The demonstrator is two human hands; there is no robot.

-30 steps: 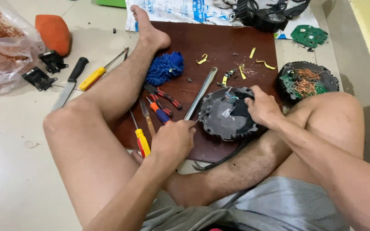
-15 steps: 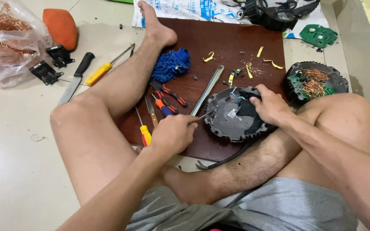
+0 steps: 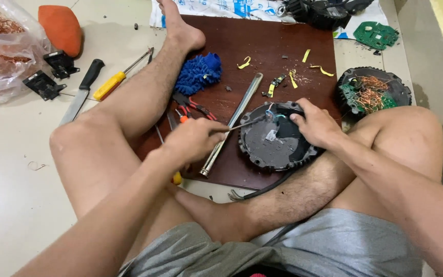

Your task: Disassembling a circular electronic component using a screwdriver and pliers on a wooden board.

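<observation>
- Pale tiled floor [image 3: 11, 205]; dark brown board [image 3: 278, 46] laid on it as work surface, person seated cross-legged over it.
- Round black disc [image 3: 273, 141] flat on board's near edge, between the knees; cable trailing from under it toward the body.
- Right hand [image 3: 316, 123] clamped over disc's right rim, fingers curled on top, steadying it.
- Left hand [image 3: 193, 141] clenched round a thin probe [image 3: 242, 124]; tip now at the small wires near disc's upper edge. Half a second ago tip sat lower, at disc's left rim; a second ago hand lay farther down by the tools. Judged: work advanced from approach to picking at the wires.
- Disc itself shifted slightly rightward on board against earlier views; right hand unchanged in hold.
- Metal rod [image 3: 232, 120] lying diagonally just left of disc, beneath the probe.
- Blue mitt [image 3: 198, 72], red pliers [image 3: 193, 107] beside left leg.
- Yellow scraps [image 3: 296, 77] scattered on board above disc.
- Second disc [image 3: 373, 92], copper winding exposed, right of board.
- Knife [image 3: 80, 95], yellow screwdriver [image 3: 116, 79], bag of copper wire [image 3: 1, 46] on floor, well apart at left.
</observation>
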